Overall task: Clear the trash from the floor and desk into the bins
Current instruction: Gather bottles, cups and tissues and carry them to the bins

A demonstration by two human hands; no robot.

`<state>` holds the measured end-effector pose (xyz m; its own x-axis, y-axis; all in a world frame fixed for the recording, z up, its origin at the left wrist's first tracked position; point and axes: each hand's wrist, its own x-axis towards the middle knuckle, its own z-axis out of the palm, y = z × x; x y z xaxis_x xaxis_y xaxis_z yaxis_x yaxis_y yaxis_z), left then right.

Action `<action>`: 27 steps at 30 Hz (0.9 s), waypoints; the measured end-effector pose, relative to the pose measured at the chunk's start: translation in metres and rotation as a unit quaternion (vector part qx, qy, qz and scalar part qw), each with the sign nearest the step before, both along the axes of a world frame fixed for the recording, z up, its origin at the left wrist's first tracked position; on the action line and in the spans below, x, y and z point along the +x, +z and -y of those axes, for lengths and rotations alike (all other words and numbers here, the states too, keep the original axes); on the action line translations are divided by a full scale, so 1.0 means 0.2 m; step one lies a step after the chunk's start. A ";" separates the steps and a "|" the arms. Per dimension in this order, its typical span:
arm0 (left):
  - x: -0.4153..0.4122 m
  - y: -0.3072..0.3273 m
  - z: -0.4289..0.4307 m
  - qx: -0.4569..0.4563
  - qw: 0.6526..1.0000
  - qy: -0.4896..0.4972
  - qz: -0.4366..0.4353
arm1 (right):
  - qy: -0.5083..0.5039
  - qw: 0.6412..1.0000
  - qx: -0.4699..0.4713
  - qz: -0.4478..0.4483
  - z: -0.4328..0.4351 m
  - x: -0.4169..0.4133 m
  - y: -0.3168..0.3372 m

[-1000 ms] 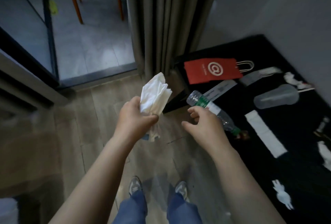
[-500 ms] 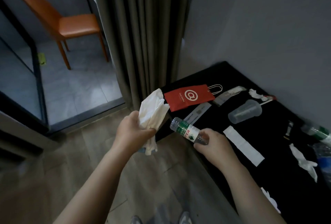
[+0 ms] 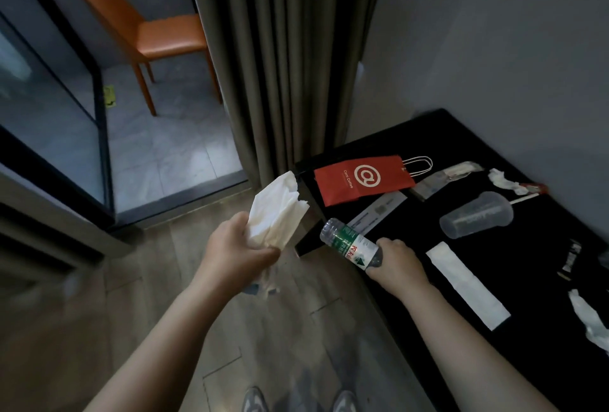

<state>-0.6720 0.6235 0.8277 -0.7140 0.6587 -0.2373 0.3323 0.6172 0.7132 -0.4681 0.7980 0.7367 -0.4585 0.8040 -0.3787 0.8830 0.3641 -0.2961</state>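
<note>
My left hand grips a bunch of crumpled white tissue, held up over the wooden floor. My right hand is wrapped round one end of a clear plastic bottle with a green and white label, lifted at the near corner of the black desk. On the desk lie a red paper bag, a clear plastic cup on its side, a long white paper strip, a wrapper strip and crumpled tissues.
A grey curtain hangs just behind the desk corner. An orange chair stands on the tiled floor beyond a dark-framed glass door. More crumpled tissue lies at the desk's right edge. My shoes show at the bottom.
My right hand has closed round the bottle and lifted it off the desk corner. The view has tilted upward. My left hand still holds the tissue.
</note>
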 end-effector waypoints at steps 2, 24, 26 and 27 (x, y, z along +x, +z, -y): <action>0.01 0.00 0.01 -0.003 1.000 0.009 0.006 | 0.008 1.000 -0.001 0.016 -0.04 -0.01 -0.06; 0.14 0.08 0.04 -0.044 0.997 0.030 -0.059 | 0.024 0.997 -0.073 0.030 -0.16 0.01 -0.28; 0.15 0.07 0.04 -0.041 0.997 0.036 -0.061 | 0.007 0.997 -0.072 0.005 -0.15 0.02 -0.28; 0.15 0.06 0.04 -0.040 0.997 0.037 -0.061 | -0.002 0.997 -0.073 -0.011 -0.15 0.03 -0.28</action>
